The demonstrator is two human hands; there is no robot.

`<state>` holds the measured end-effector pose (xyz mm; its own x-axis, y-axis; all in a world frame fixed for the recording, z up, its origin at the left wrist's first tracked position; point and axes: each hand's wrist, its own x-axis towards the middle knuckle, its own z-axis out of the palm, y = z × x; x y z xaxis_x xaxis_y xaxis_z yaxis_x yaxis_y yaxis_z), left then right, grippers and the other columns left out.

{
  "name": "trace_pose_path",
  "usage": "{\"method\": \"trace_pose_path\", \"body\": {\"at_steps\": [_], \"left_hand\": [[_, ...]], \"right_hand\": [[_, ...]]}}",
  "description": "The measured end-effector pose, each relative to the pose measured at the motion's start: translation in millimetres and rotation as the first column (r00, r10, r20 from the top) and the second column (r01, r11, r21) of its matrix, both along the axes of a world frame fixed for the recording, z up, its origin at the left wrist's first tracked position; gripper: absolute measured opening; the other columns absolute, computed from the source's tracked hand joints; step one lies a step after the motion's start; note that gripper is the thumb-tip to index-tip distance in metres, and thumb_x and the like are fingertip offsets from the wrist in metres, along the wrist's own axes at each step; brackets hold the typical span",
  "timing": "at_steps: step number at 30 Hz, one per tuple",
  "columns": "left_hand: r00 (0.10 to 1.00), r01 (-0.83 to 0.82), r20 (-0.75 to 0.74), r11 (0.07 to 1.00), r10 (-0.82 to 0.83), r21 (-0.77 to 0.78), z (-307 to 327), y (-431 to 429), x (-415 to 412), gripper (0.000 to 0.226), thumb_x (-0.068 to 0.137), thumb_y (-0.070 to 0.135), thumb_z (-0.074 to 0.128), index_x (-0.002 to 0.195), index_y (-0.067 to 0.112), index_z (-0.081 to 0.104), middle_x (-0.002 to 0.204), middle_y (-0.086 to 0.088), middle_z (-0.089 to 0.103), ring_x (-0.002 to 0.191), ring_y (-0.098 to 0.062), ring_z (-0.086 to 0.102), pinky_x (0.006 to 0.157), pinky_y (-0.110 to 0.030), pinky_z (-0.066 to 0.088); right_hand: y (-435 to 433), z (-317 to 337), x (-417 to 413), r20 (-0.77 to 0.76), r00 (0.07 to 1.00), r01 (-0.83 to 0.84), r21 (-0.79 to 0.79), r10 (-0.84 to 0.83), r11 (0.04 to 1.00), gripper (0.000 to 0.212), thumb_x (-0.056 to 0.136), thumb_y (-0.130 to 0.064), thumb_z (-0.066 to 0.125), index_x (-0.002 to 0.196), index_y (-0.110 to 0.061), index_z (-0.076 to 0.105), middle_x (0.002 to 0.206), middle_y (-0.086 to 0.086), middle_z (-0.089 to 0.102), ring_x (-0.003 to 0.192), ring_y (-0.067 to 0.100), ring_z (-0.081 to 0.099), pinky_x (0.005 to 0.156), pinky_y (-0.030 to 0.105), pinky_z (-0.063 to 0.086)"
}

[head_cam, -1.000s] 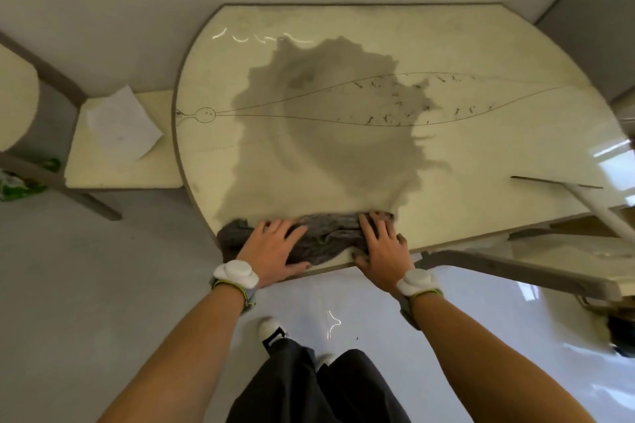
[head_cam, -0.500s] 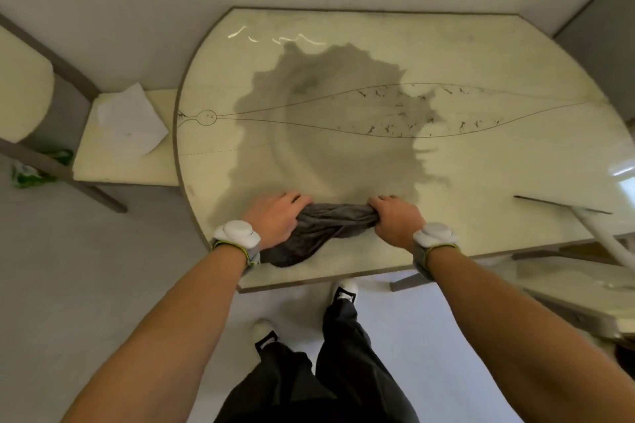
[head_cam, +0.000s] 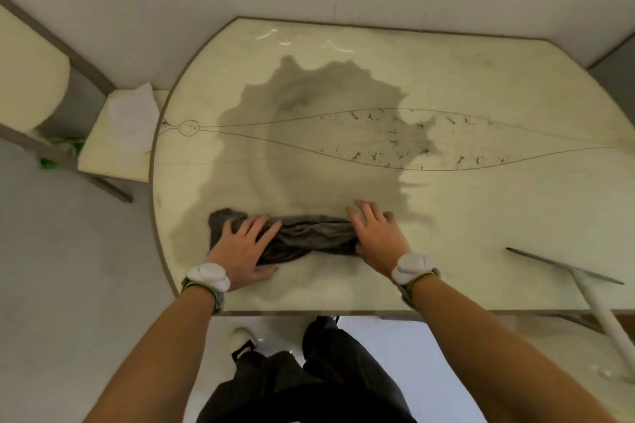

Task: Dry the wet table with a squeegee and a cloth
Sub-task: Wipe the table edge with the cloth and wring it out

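Note:
A bunched grey cloth (head_cam: 309, 237) lies on the pale table (head_cam: 481, 223), at the near edge of a large dark wet patch (head_cam: 309, 134). My left hand (head_cam: 242, 247) presses flat on the cloth's left end with fingers spread. On the cloth's right end rests my right hand (head_cam: 376, 233), its fingers straight and pointing away from me. A white squeegee (head_cam: 584, 282) lies on the table at the near right, blade on the surface, handle hanging past the edge.
A low pale shelf (head_cam: 113, 151) with a sheet of white paper (head_cam: 132, 113) stands left of the table. A grey frame bar (head_cam: 68, 161) runs across the far left. My legs and shoes are under the table's near edge.
Both hands pushed the cloth from the table's near edge farther onto the table, into the wet patch. The hands went from flat to gripping, then flat on the cloth again.

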<state>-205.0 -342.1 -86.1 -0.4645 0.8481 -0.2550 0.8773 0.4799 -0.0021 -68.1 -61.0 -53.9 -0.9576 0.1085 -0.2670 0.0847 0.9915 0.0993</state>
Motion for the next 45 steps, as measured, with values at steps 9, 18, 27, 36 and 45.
{"method": "trace_pose_path", "body": {"at_steps": [9, 18, 27, 36, 45], "left_hand": [[0.989, -0.137, 0.037, 0.984, 0.143, -0.117, -2.4, 19.6, -9.6, 0.075, 0.077, 0.041, 0.061, 0.146, 0.022, 0.040, 0.137, -0.011, 0.050, 0.120, -0.033, 0.052, 0.090, -0.058, 0.044], [0.982, -0.035, 0.188, 0.999, 0.028, 0.035, 23.1, 41.2, -55.9, 0.040, 0.091, 0.030, 0.047, 0.130, 0.024, 0.049, 0.117, -0.005, 0.057, 0.099, -0.028, 0.056, 0.081, -0.037, 0.047], [0.917, -0.165, 0.364, 0.986, 0.162, -0.024, 41.7, 75.9, -91.3, 0.039, 0.092, 0.031, 0.050, 0.130, 0.022, 0.048, 0.124, -0.005, 0.055, 0.107, -0.029, 0.056, 0.083, -0.035, 0.044], [0.996, -0.045, -0.071, 0.995, 0.051, 0.086, -1.6, 78.3, -70.8, 0.062, 0.084, 0.059, 0.058, 0.134, 0.022, 0.052, 0.134, -0.012, 0.054, 0.115, -0.034, 0.054, 0.087, -0.053, 0.042], [0.972, -0.211, 0.099, 0.977, 0.214, -0.037, 0.7, 108.0, -82.9, 0.054, 0.092, 0.032, 0.050, 0.143, 0.020, 0.036, 0.127, -0.011, 0.050, 0.116, -0.033, 0.046, 0.089, -0.044, 0.047]], "right_hand": [[-24.1, -27.8, 21.2, 0.132, 0.987, -0.084, -0.038, 0.088, 0.996, 0.071, 0.074, -0.036, 0.066, 0.139, -0.012, 0.052, 0.134, 0.013, 0.057, 0.116, 0.036, 0.057, 0.076, 0.049, 0.051], [-15.8, -7.3, -19.9, 0.095, 0.983, 0.173, -0.209, -0.156, 0.962, 0.043, 0.084, -0.012, 0.056, 0.127, -0.017, 0.052, 0.119, 0.007, 0.056, 0.105, 0.036, 0.053, 0.071, 0.040, 0.047], [42.6, 37.7, -73.8, 0.367, 0.834, 0.549, -0.477, -0.412, 0.687, 0.037, 0.083, -0.013, 0.066, 0.114, -0.005, 0.048, 0.091, 0.012, 0.063, 0.076, 0.030, 0.065, 0.069, 0.041, 0.054], [44.0, -21.0, -38.9, -0.010, 0.993, 0.119, -0.098, -0.121, 0.988, 0.062, 0.091, -0.044, 0.056, 0.142, -0.011, 0.047, 0.137, 0.015, 0.050, 0.126, 0.039, 0.049, 0.100, 0.054, 0.043], [77.0, -31.1, -69.8, 0.153, 0.986, 0.089, -0.159, -0.064, 0.983, 0.060, 0.080, -0.017, 0.063, 0.137, -0.019, 0.045, 0.137, 0.012, 0.045, 0.120, 0.037, 0.048, 0.094, 0.046, 0.048]]}}
